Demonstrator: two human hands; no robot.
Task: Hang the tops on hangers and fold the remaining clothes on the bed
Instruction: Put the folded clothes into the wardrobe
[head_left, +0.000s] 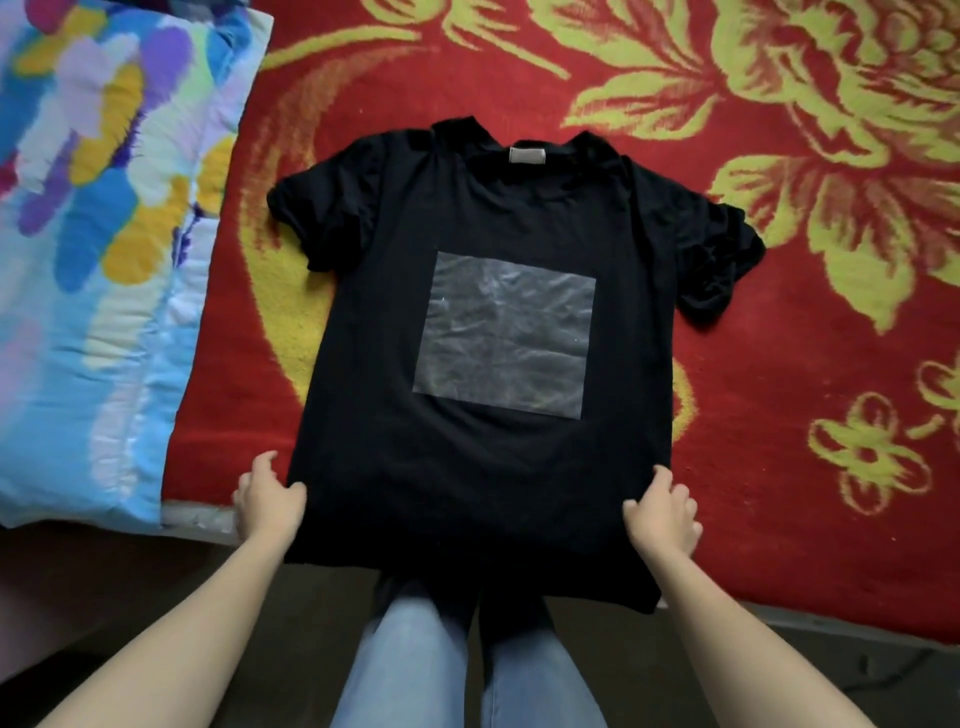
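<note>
Gripping a black T-shirt (467, 467) by both side edges, a little above the hem. With the left hand (267, 501), pinching the shirt's left edge: thumb laid on top of the cloth, other fingers curled at the outer side; cannot tell how far they reach underneath. With the right hand (662, 512), pinching the right edge in the same manner, thumb on the cloth and fingers bent round the outside. Both forearms bare, reaching in from the near corners. Spread flat, front up, on a red blanket (753, 395) patterned with yellow-green flowers and leaves, itself covering the bed (200, 519). Collar at the far end, with a small pale label (526, 155) showing inside the neck. Short sleeves out to left and right, both rumpled, the right one more bunched. On the chest, a grey square panel (506, 335), shiny and slightly creased. Hem at the near end, past the bed's near edge and hanging free in front of legs in light blue jeans (415, 665). To the left of the shirt, near but not touching it, a quilt (93, 260) in pale blue with blotches of yellow, purple, darker blue and white, lying along the left side of the bed, its near corner level with the left hand.
</note>
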